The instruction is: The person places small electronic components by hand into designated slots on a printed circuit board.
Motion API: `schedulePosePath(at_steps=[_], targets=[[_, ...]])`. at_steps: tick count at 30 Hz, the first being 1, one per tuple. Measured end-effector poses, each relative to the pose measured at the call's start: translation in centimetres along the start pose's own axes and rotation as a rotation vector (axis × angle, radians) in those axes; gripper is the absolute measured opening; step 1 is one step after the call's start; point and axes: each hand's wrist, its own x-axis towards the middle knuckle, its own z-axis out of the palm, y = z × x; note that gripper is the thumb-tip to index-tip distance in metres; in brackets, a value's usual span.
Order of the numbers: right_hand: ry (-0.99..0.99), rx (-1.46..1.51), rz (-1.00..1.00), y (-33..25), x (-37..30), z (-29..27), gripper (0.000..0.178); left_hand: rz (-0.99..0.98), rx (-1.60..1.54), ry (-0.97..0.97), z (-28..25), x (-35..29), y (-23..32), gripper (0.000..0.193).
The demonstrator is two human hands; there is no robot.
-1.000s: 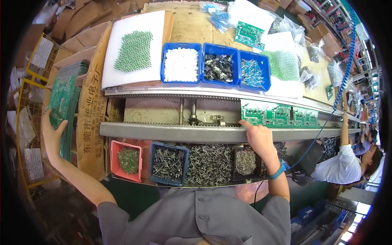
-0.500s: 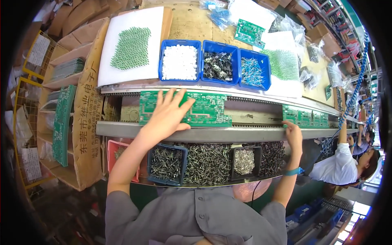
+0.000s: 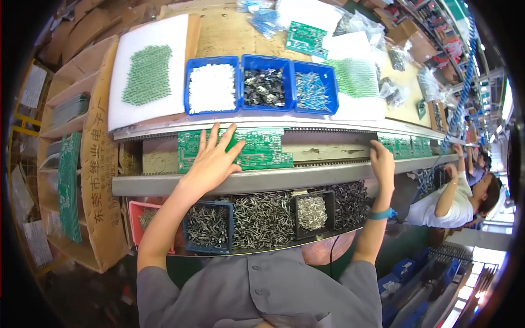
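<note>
My left hand (image 3: pixel 212 159) lies spread, palm down, over a green circuit board (image 3: pixel 262 146) in the conveyor track, covering part of its left half. Small parts and pale markings show on the board's uncovered surface. Farther right along the track, my right hand (image 3: pixel 383 164) has its fingers curled. Its fingertips are at the left end of a second green circuit board (image 3: pixel 407 145), and no object shows inside the fingers. Metal rails (image 3: pixel 246 182) run along the boards' near side.
Beyond the track stand blue bins of white parts (image 3: pixel 212 87), black parts (image 3: pixel 265 87) and blue-bodied leaded parts (image 3: pixel 313 90). Nearer me are trays of metal-legged components (image 3: pixel 262 218). A partitioned carton (image 3: pixel 101 164) with boards stands left. A co-worker (image 3: pixel 451 202) sits at right.
The whole view has shifted. Against the bins, both boards have slid a little to the right along the track, with my hands moving alongside them.
</note>
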Motion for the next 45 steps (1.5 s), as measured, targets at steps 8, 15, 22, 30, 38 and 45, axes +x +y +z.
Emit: schedulePosePath(at_steps=[8, 15, 22, 30, 38, 45], targets=[[0.264, 0.072, -0.184, -4.0, 7.1, 2.8, 0.016, 0.035, -0.052, -0.016, 1.4, -0.3, 0.5, 0.064], [0.157, -0.055, -0.074, -4.4, 13.1, 6.4, 0.017, 0.071, -0.147, 0.053, 1.3, -1.0, -0.8, 0.051], [0.121, -0.264, -0.049, -5.4, 14.6, 7.4, 0.019, -0.020, -0.370, 0.580, -1.9, -3.3, -4.7, 0.012], [0.146, -0.252, -0.042, -5.3, 15.0, 8.1, 0.016, -0.348, -0.385, 0.793, -5.1, -5.7, -10.8, 0.009], [0.220, -0.176, 0.025, -5.4, 14.1, 7.4, 0.016, -0.416, -0.200, 0.924, -5.5, -4.6, -15.2, 0.013], [0.281, 0.286, -0.148, -8.3, 8.4, 3.4, 0.011, -0.405, -0.040, 0.857, -5.7, -4.0, -16.7, 0.012]])
